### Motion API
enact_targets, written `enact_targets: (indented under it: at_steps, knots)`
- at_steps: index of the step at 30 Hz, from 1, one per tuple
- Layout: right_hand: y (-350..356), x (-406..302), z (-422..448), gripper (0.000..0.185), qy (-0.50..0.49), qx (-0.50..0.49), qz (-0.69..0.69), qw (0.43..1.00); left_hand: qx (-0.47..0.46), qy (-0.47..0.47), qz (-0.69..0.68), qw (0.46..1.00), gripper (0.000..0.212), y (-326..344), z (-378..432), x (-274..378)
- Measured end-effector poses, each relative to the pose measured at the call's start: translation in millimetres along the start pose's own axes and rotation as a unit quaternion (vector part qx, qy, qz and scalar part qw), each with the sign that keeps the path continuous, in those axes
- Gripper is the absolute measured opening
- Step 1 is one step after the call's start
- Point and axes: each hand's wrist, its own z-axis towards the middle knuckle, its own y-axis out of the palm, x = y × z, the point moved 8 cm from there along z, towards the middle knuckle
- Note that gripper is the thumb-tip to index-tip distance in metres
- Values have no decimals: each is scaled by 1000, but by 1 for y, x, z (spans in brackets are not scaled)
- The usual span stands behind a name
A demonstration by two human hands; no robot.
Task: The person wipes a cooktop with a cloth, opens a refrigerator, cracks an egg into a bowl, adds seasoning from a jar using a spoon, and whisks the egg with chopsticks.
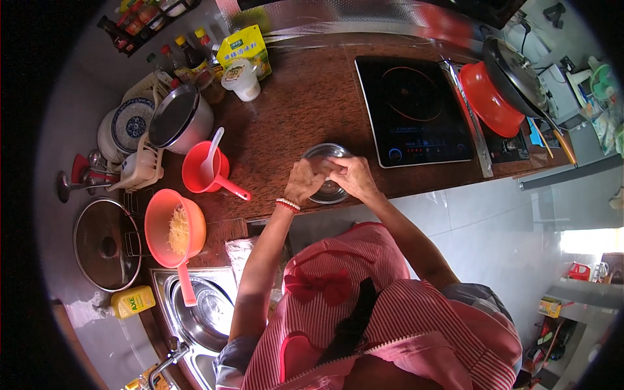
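Note:
A stainless steel bowl stands near the front edge of the brown stone countertop. Over it my left hand, with a beaded bracelet at the wrist, and my right hand meet at the fingertips. The fingers of both are closed on something small and pale, too hidden to name. To the left are a red plastic ladle-shaped scoop with a white spoon in it, and a pink handled strainer holding pale yellow shreds.
An induction cooktop lies right of the bowl, with a red basin and a lidded wok beyond. Back left are a pot, dish rack, white tub and bottles. A sink is at lower left.

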Motion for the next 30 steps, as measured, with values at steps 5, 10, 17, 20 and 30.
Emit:
enact_targets:
  at_steps: [5, 10, 17, 20, 30]
  knots:
    - [-3, 1, 1, 29, 7, -10, 13, 1000, -21, 38, -1, 999, 18, 3, 3, 1]
    - [0, -5, 5, 29, 21, -62, -5, 998, -1, 79, -130, 988, 19, -3, -3, 2]
    - [-4, -3, 1, 33, 41, -28, 1, 999, -46, 5, -52, 998, 26, -1, 0, 3]
    - [-5, -4, 1, 32, 57, -36, -3, 998, -52, -33, -58, 996, 28, 0, 2, -5]
    - [-9, -3, -1, 30, 33, -35, 35, 998, -28, -37, -72, 996, 31, -11, -4, 18]
